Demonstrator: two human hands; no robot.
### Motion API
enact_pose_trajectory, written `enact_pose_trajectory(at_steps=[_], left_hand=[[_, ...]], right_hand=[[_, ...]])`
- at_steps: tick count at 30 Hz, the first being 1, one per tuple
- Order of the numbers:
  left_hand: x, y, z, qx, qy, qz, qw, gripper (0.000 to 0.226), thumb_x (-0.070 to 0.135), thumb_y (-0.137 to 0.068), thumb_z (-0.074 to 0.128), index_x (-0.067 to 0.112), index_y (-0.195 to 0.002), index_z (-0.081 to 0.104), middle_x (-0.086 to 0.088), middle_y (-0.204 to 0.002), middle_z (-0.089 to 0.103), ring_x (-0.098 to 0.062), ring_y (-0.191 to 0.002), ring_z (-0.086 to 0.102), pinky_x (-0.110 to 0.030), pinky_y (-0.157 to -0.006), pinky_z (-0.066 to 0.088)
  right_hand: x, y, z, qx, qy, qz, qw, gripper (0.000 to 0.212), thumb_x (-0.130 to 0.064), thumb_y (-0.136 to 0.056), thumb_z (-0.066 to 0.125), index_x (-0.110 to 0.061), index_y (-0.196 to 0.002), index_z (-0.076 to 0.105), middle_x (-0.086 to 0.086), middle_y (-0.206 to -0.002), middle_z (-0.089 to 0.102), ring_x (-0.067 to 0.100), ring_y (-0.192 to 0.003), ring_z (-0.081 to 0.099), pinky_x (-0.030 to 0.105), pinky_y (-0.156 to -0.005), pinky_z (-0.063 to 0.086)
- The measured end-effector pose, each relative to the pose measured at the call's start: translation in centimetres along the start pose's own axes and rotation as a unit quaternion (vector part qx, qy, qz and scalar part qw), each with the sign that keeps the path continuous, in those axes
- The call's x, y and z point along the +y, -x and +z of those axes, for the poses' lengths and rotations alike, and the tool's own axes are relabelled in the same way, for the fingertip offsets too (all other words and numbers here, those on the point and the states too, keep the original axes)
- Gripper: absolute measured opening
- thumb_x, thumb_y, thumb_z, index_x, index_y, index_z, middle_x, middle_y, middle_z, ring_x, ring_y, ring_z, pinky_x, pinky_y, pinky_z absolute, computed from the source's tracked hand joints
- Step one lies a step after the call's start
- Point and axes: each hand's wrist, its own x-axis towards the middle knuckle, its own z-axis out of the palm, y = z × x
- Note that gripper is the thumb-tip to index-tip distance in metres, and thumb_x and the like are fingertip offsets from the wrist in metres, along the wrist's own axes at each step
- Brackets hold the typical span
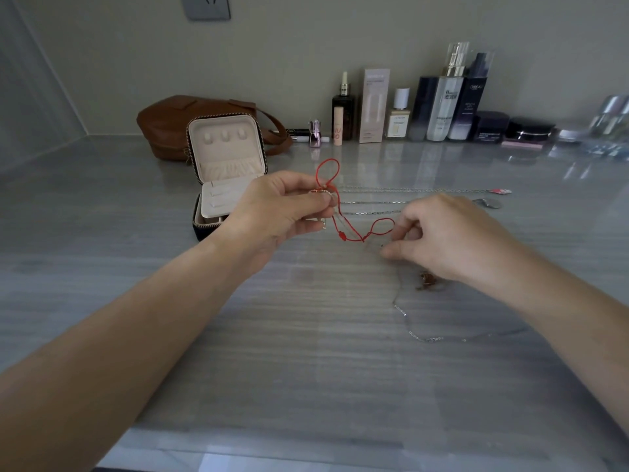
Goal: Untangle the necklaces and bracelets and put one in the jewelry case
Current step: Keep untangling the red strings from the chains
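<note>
My left hand (282,209) pinches a red cord bracelet (354,229) above the table, one loop rising above my fingers and another hanging toward my right hand (442,236). My right hand pinches a thin silver chain (408,318) near the cord's lower loop; the chain trails down and curves across the table under my wrist. A small gold-brown piece (427,279) lies by that wrist. Two silver necklaces (408,191) lie stretched out behind my hands, one ending in a pink pendant (500,191). The open jewelry case (224,172) stands at the left, lid up.
A brown leather bag (177,124) sits behind the case. Several cosmetic bottles, boxes and jars (442,107) line the back wall to the right. The grey table (306,369) reaches to my near edge.
</note>
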Motion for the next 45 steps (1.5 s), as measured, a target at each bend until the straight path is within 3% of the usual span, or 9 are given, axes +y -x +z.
enact_pose_trajectory(at_steps=[8,18,20,24,28,36,38,41,45], left_hand=[[0.0,0.0,-0.1,-0.002,0.0,-0.001,1.0,0.016,-0.001,-0.085,0.061,0.014,-0.079,0.064,0.004,-0.066,0.07,-0.004,-0.063,0.064,-0.019,-0.062,0.054],[0.0,0.0,-0.1,0.006,0.002,-0.005,1.0,0.017,-0.001,-0.085,0.061,0.014,-0.078,0.064,0.004,-0.068,0.07,-0.006,-0.064,0.064,-0.019,-0.061,0.054],[0.0,-0.1,-0.2,0.008,0.006,-0.008,1.0,0.017,-0.001,-0.085,0.06,0.014,-0.078,0.064,0.004,-0.068,0.07,-0.005,-0.062,0.064,-0.017,-0.059,0.054],[0.0,-0.2,-0.2,0.011,0.012,-0.017,1.0,0.018,-0.001,-0.086,0.059,0.015,-0.078,0.063,0.004,-0.068,0.07,-0.005,-0.062,0.064,-0.019,-0.061,0.054],[-0.1,-0.3,-0.2,0.007,0.02,-0.026,0.999,0.018,-0.001,-0.088,0.057,0.013,-0.077,0.06,-0.002,-0.077,0.066,-0.005,-0.061,0.063,-0.021,-0.062,0.054],[-0.4,-0.4,-0.1,0.006,0.03,-0.027,0.999,0.014,0.004,-0.088,0.058,0.012,-0.077,0.057,0.002,-0.07,0.066,-0.004,-0.06,0.063,-0.02,-0.064,0.054],[-0.6,-0.3,0.0,-0.003,0.032,-0.025,0.999,0.012,0.003,-0.087,0.059,0.011,-0.078,0.058,0.002,-0.071,0.067,-0.005,-0.063,0.064,-0.021,-0.066,0.054],[-0.6,-0.1,0.0,-0.013,0.036,-0.02,0.999,0.013,0.0,-0.085,0.059,0.011,-0.078,0.059,0.003,-0.07,0.07,-0.005,-0.064,0.066,-0.017,-0.063,0.054],[-0.4,0.1,0.2,-0.017,0.041,-0.011,0.999,0.017,-0.004,-0.084,0.059,0.012,-0.076,0.058,0.002,-0.067,0.07,-0.007,-0.063,0.066,-0.02,-0.065,0.054]], right_hand=[[-0.3,0.2,0.6,0.027,0.118,-0.075,0.99,0.014,-0.028,-0.088,0.055,-0.023,-0.086,0.068,-0.002,-0.091,0.064,0.023,-0.092,0.058,0.032,-0.068,0.047],[0.8,-0.6,-0.8,-0.032,-0.034,-0.035,0.998,0.01,-0.028,-0.092,0.056,-0.023,-0.085,0.061,-0.015,-0.077,0.049,0.013,-0.081,0.052,0.025,-0.073,0.035],[0.9,-0.6,-1.1,-0.039,-0.044,-0.033,0.998,0.013,-0.029,-0.093,0.054,-0.02,-0.085,0.061,-0.01,-0.078,0.058,0.01,-0.079,0.058,0.024,-0.064,0.038],[0.8,-0.3,-2.2,-0.088,-0.185,-0.023,0.978,0.016,-0.02,-0.092,0.056,-0.013,-0.08,0.063,-0.009,-0.057,0.067,-0.002,-0.041,0.051,0.009,-0.039,0.032],[0.5,0.1,-2.9,-0.16,-0.276,-0.031,0.947,0.013,-0.014,-0.09,0.058,-0.008,-0.079,0.062,-0.001,-0.068,0.07,0.002,-0.045,0.05,0.012,-0.041,0.034],[-0.8,1.6,-2.3,-0.284,-0.253,-0.118,0.917,0.01,-0.022,-0.085,0.062,-0.017,-0.077,0.064,0.009,-0.072,0.068,0.016,-0.057,0.047,0.032,-0.058,0.035],[-1.4,1.8,-1.6,-0.273,-0.224,-0.153,0.923,0.009,-0.025,-0.086,0.061,-0.021,-0.078,0.064,0.013,-0.078,0.068,0.012,-0.058,0.05,0.03,-0.061,0.04],[-1.8,2.0,-1.0,-0.274,-0.214,-0.174,0.921,0.008,-0.022,-0.088,0.061,-0.019,-0.08,0.064,-0.001,-0.07,0.062,0.002,-0.054,0.05,0.017,-0.057,0.043],[-1.5,1.8,-0.8,-0.273,-0.212,-0.17,0.923,0.008,-0.022,-0.086,0.063,-0.018,-0.08,0.066,-0.005,-0.066,0.061,0.002,-0.052,0.048,0.017,-0.054,0.041]])
